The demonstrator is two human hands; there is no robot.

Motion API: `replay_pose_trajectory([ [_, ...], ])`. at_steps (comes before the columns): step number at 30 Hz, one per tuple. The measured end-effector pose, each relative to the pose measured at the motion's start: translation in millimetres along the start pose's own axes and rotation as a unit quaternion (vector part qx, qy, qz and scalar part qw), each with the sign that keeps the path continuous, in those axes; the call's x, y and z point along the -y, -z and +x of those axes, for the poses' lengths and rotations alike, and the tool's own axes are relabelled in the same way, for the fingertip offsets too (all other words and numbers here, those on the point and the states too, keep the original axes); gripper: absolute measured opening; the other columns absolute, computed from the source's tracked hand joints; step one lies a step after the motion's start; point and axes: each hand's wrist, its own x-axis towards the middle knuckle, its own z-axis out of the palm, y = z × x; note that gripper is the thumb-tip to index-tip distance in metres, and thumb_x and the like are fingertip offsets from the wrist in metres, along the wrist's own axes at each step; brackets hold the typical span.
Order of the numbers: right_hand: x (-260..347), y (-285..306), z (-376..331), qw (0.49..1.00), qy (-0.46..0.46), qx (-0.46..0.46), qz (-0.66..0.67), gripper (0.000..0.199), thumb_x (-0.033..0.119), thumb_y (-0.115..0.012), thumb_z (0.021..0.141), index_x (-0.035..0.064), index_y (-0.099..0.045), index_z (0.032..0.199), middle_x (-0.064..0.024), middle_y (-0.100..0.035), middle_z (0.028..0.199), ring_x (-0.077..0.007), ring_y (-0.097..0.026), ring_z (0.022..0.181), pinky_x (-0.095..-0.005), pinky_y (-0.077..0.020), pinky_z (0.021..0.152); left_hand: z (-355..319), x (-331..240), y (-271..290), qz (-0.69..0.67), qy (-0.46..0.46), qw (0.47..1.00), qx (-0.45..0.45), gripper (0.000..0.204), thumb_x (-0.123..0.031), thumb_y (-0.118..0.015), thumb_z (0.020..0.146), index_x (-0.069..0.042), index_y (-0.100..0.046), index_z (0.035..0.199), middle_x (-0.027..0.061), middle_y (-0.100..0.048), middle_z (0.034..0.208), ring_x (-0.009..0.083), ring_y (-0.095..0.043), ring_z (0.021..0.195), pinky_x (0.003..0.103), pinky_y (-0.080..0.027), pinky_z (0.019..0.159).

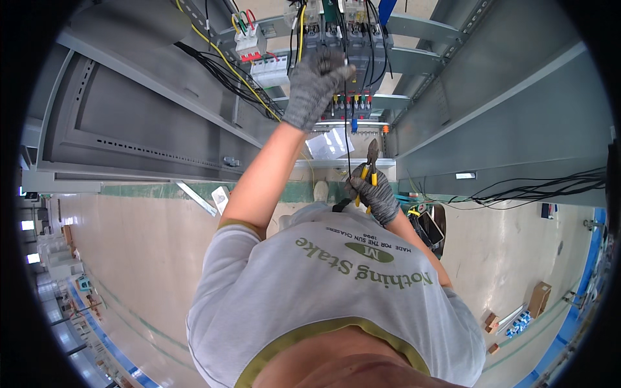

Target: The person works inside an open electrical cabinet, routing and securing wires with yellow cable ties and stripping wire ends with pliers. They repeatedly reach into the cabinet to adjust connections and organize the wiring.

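Nearest, at 6 o'clock, a light grey shirt [278,310] with an olive collar is seen from above. Both hands are gloved in grey and held well apart. Just off the centre, at 3 o'clock, the right hand [381,199] is closed around the yellow handles of a pair of pliers [373,158], whose dark jaws are pointed toward 12 o'clock. Close beside its fingers, the lower part of a thin black wire [348,147] is seen, hung down from 12 o'clock; whether it is touched there cannot be told. A clear plastic sheet [326,143] is laid behind the wire. Farther on, at 12 o'clock, the left hand [317,87] is held with bent fingers at the front of a large dark grey circuit breaker [378,68], which is set toward 1 o'clock; whether anything is gripped by that hand cannot be told. Toward 11 o'clock, a row of small white units [270,72] and a white switch block [248,44] are mounted, with a yellow wire [225,63] run past them. At 10 and 2 o'clock, grey cabinet panels [491,110] are seen.
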Motion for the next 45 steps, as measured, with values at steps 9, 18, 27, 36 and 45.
replay_pose_trajectory([
  [9,-20,16,10,0.998,0.036,-0.047,-0.013,0.010,0.010,-0.064,0.086,0.0037,-0.058,0.091,-0.0078,-0.067,0.081,-0.0125,-0.060,0.067,-0.0258,-0.0495,0.061,68,-25,-9,0.343,-0.256,0.899,-0.092,0.037,-0.021,-0.077,0.075,-0.003,-0.058,0.102,0.0113,-0.065,0.080,0.0224,-0.063,0.076,0.032,-0.050,0.072],
  [18,-10,14,24,0.979,0.061,-0.137,-0.136,0.012,0.011,-0.066,0.086,0.0041,-0.059,0.092,-0.0028,-0.061,0.076,-0.0088,-0.055,0.065,-0.0236,-0.0460,0.058,46,32,3,0.002,-0.012,0.998,0.055,0.029,-0.023,-0.070,0.085,-0.001,-0.062,0.103,0.0055,-0.066,0.085,0.0130,-0.060,0.075,0.027,-0.050,0.069],
  [27,88,-39,62,0.905,0.286,-0.259,-0.179,0.017,0.009,-0.067,0.086,0.0006,-0.061,0.099,-0.0028,-0.064,0.083,-0.0084,-0.055,0.068,-0.0245,-0.0468,0.062,59,21,19,-0.023,0.053,0.986,0.155,0.022,-0.029,-0.066,0.089,-0.008,-0.069,0.092,-0.0028,-0.061,0.071,0.0048,-0.051,0.059,0.021,-0.042,0.055],
  [36,102,-45,112,0.939,0.236,-0.237,-0.085,0.016,0.017,-0.064,0.090,0.0045,-0.065,0.099,0.0006,-0.061,0.079,-0.0069,-0.055,0.065,-0.0225,-0.0443,0.057,66,10,23,0.102,-0.048,0.978,0.178,0.027,-0.026,-0.069,0.085,0.000,-0.063,0.090,0.0041,-0.064,0.079,0.0104,-0.058,0.067,0.026,-0.050,0.065],
  [45,147,-2,76,0.664,0.071,-0.090,-0.739,0.031,0.030,-0.054,0.092,0.0059,-0.060,0.111,-0.0191,-0.066,0.086,-0.0346,-0.064,0.083,-0.0452,-0.0496,0.073,69,2,36,0.095,0.033,0.966,0.240,0.022,-0.019,-0.070,0.085,-0.001,-0.062,0.091,0.0048,-0.064,0.078,0.0103,-0.060,0.067,0.025,-0.051,0.062],
])
